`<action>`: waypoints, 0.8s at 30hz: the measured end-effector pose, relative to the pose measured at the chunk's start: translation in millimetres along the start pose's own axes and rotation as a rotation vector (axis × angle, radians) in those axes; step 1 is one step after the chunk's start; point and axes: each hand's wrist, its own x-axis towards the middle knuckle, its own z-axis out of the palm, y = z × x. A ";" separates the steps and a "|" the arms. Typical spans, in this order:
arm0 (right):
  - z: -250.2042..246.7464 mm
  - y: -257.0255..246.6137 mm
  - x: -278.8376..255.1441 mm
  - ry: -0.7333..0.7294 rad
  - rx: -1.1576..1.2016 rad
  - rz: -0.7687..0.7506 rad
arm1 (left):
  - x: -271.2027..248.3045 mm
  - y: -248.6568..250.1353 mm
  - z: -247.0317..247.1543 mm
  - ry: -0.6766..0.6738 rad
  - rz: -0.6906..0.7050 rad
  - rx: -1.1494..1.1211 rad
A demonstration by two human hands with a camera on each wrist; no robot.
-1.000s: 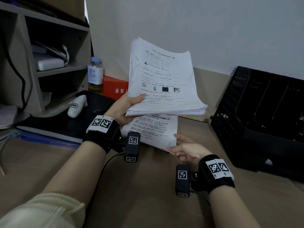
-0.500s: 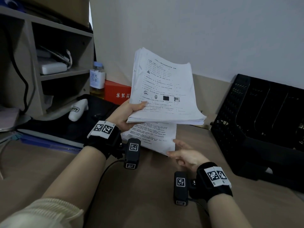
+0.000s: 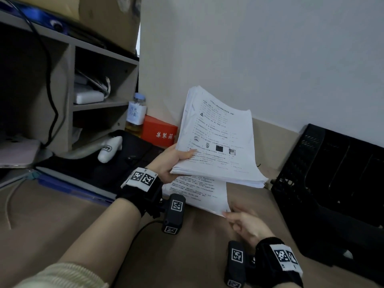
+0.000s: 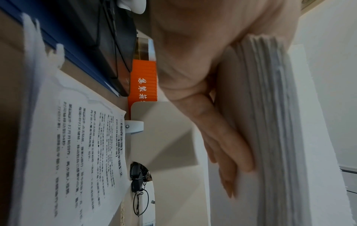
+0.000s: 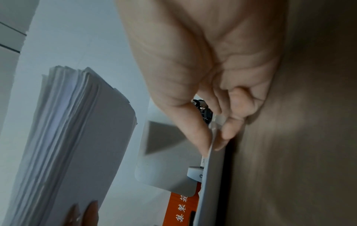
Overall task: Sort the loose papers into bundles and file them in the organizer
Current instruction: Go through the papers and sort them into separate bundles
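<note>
My left hand (image 3: 176, 161) grips a thick stack of printed papers (image 3: 218, 142) above the desk, thumb on top and fingers flat underneath (image 4: 228, 152). The stack's edge shows as several grey layers (image 4: 270, 122). Below it a thin bundle of printed sheets (image 3: 199, 192) lies on the desk. My right hand (image 3: 239, 219) pinches that bundle's near right corner between thumb and fingers (image 5: 210, 137). The black mesh organizer (image 3: 332, 183) stands at the right, its slots facing me.
A grey shelf unit (image 3: 70, 90) fills the left side. A bottle (image 3: 136, 115), an orange box (image 3: 160, 134), a white device (image 3: 110, 148) and a dark bag (image 3: 128, 163) sit behind the papers. A blue folder (image 3: 70, 188) lies on the brown desk (image 3: 104, 225).
My right hand has closed its thumb and fingers onto the near corner of the lower bundle. The head view has drifted, and the held stack sits slightly lower in the picture.
</note>
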 end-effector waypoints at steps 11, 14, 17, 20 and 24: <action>21.1 -7.8 -15.1 -0.102 -0.024 -0.033 | 1.7 -1.1 -2.9 0.013 0.006 -0.026; 21.2 -10.5 -18.9 -0.070 0.023 -0.015 | 1.7 -0.9 -2.7 0.007 0.003 -0.009; 19.8 -12.0 -20.9 -0.012 0.000 -0.004 | 1.8 -1.7 -1.9 0.011 -0.006 -0.001; 17.1 -17.4 -20.4 0.142 -0.059 -0.032 | 3.5 -2.6 -4.6 0.019 -0.019 0.010; 5.5 -27.6 -20.6 0.235 0.107 -0.152 | 3.6 -1.9 -7.2 0.022 -0.048 0.044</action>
